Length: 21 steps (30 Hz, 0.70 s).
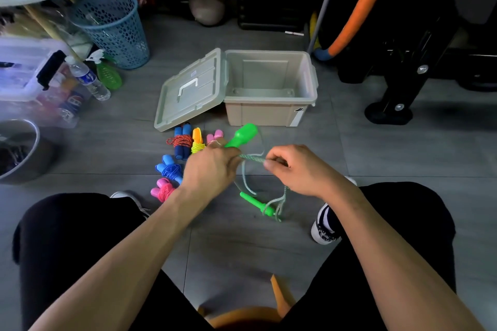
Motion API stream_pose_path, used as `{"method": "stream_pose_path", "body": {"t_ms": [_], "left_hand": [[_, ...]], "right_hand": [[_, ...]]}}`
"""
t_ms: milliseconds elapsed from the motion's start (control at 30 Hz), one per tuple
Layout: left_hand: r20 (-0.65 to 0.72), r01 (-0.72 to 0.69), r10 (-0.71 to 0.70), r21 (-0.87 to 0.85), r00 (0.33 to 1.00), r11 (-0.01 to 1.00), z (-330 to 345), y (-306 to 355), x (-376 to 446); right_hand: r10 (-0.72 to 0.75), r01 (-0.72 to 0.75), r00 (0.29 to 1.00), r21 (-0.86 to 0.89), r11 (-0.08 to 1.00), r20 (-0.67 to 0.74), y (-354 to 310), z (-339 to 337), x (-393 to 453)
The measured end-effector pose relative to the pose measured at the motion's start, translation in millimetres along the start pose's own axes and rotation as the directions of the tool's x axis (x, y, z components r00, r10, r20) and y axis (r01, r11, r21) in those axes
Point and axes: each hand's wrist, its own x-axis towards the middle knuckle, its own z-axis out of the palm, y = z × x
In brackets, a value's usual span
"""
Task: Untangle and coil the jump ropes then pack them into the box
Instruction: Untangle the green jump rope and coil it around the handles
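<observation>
1. Both hands hold the green jump rope: the left hand (212, 166) is curled in a grip round one green handle (242, 135), which sticks out past the knuckles toward the beige storage box (269, 113), and the right hand (293, 169) pinches the pale green cord (252, 159) just beside the left hand.
2. From the right hand the cord hangs down in loose loops to the second green handle (255, 203), which lies on the grey floor (376, 148) nearer the person than the box.
3. Open and with nothing visible inside, the box stands on the floor beyond the hands, its lid (188, 91) leaning against its left side.
4. Coiled ropes lie in front of the lid: a blue-handled rope with red cord (181, 142), an orange-handled one with yellow cord (197, 142), a pink-handled one (215, 136) partly behind the left hand, then nearer the person a blue rope (169, 168) and a pink rope (162, 191).
5. Left of the box stand a blue mesh wastebasket (115, 27), a green spray bottle (107, 74) and a water bottle (88, 78).
</observation>
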Motion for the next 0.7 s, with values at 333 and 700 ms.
{"method": "stream_pose_path", "body": {"t_ms": [333,700], "left_hand": [[0.371,0.3,-0.265,-0.037,0.89,0.953,12,-34,1],[0.028,-0.016,0.02,-0.115,0.999,0.993,10,-8,2]], "right_hand": [[-0.008,0.008,1.0,0.017,1.0,-0.009,12,-6,-3],[0.001,0.0,1.0,-0.041,0.999,0.012,8,-4,-2]]}}
